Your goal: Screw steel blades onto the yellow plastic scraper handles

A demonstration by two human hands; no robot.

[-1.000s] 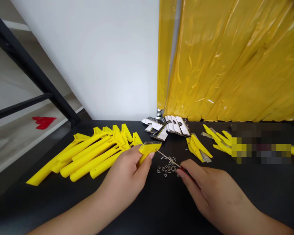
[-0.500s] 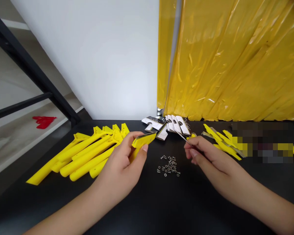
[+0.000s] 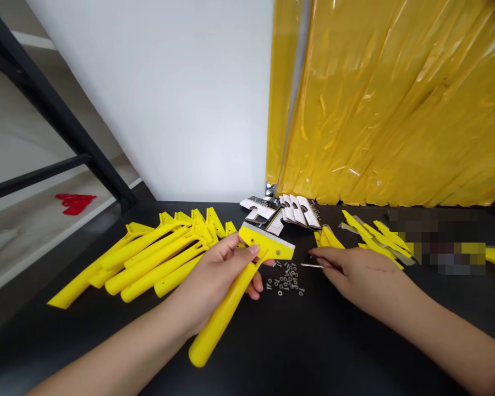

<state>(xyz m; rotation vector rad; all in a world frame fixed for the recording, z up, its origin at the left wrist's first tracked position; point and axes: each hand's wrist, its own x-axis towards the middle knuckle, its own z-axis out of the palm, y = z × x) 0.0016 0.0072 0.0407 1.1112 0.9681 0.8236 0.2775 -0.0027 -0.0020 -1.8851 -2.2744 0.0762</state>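
My left hand (image 3: 214, 275) is closed round the neck of a yellow plastic scraper (image 3: 220, 322), its handle slanting down toward me. A metal blade strip (image 3: 272, 235) runs along the far edge of the scraper's head, and a screw shows at the right of the head. In the fingers of my right hand (image 3: 355, 269) is a thin silver rod-like tool (image 3: 311, 265), its tip pointing left; the rest is hidden in the hand. Between the hands, small screws and nuts (image 3: 287, 280) lie loose on the black table (image 3: 297, 346).
Several yellow scraper handles (image 3: 148, 261) are piled at the left. White and black printed cards (image 3: 299, 212) lie at the back. More yellow pieces (image 3: 367, 234) sit behind my right hand. A red item (image 3: 76, 202) rests on the shelf (image 3: 37, 214). Yellow film (image 3: 396, 110) hangs behind.
My left hand has turned the scraper, so its flat face and handle now show. My right hand has rotated palm down and come slightly lower, its rod now pointing left.
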